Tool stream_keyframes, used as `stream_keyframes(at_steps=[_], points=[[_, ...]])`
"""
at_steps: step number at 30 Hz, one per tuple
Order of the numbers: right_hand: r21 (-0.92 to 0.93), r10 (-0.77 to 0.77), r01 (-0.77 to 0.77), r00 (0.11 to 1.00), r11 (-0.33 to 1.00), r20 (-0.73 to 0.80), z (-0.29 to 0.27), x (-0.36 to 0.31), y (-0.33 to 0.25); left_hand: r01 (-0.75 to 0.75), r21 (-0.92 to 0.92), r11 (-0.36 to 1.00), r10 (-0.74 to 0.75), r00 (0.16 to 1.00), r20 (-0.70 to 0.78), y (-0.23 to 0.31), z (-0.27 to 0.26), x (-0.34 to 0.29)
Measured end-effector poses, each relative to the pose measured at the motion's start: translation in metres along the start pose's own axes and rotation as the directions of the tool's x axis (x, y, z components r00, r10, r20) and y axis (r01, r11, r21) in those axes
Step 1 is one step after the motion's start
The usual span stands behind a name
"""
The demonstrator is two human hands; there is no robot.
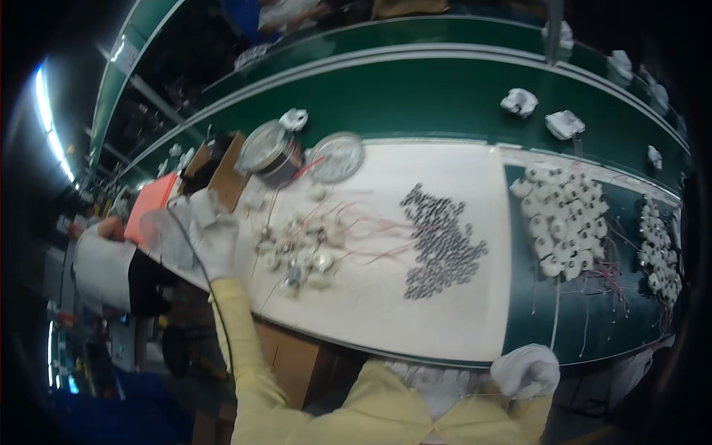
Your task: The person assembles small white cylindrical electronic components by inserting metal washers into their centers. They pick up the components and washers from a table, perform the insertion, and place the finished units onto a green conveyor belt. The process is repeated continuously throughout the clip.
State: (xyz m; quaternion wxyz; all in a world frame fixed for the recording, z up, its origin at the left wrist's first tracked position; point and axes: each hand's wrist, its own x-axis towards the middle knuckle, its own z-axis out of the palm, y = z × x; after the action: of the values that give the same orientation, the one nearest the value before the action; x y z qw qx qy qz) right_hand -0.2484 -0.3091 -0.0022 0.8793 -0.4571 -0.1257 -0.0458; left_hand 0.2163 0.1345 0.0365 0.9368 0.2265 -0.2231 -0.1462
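Observation:
My left hand (216,243), in a white glove, reaches over the left end of the white work surface (467,319). It is blurred beside a clear plastic bag (165,236) and a small white object (204,208); its grip cannot be made out. At the front edge, my right hand (525,371), also white-gloved, is curled closed, and whatever it may hold is hidden. Between the hands lie a cluster of white round parts with thin red wires (297,256) and a spread of small dark round pieces (441,248).
A metal can (271,152) and its round lid (337,157) stand behind the parts, near an open cardboard box (222,174). White parts (564,219) with wires cover the green mat at right. Crumpled white items (519,102) lie on the green belt. A person (107,267) is at far left.

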Motion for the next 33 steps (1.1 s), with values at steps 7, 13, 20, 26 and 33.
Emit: stream_keyframes(at_steps=[7, 13, 20, 26, 33], points=[[0.025, 0.276, -0.275, 0.955, 0.961, -0.111, -0.016, -0.024, 0.010, -0.659, -0.007, 0.752, 0.633, 0.718, 0.289, 0.004, 0.175, -0.009], [0.050, 0.326, -0.324, 0.910, 0.945, -0.255, -0.013, -0.028, 0.000, -0.774, -0.447, -0.449, 0.604, -0.631, 0.486, -0.030, 0.333, -0.062], [0.032, 0.341, -0.342, 0.919, 0.939, -0.197, -0.017, -0.022, 0.007, -0.394, 0.486, -0.780, 0.293, 0.456, 0.840, -0.025, 0.287, 0.131], [-0.050, 0.384, -0.390, 0.917, 0.919, -0.104, -0.016, -0.014, 0.001, -0.275, 0.689, -0.670, 0.115, 0.879, 0.462, -0.042, 0.219, 0.158], [-0.054, 0.385, -0.390, 0.919, 0.919, -0.079, -0.016, -0.020, -0.004, -0.265, 0.923, -0.279, 0.037, 0.958, 0.286, -0.073, 0.187, 0.056]])
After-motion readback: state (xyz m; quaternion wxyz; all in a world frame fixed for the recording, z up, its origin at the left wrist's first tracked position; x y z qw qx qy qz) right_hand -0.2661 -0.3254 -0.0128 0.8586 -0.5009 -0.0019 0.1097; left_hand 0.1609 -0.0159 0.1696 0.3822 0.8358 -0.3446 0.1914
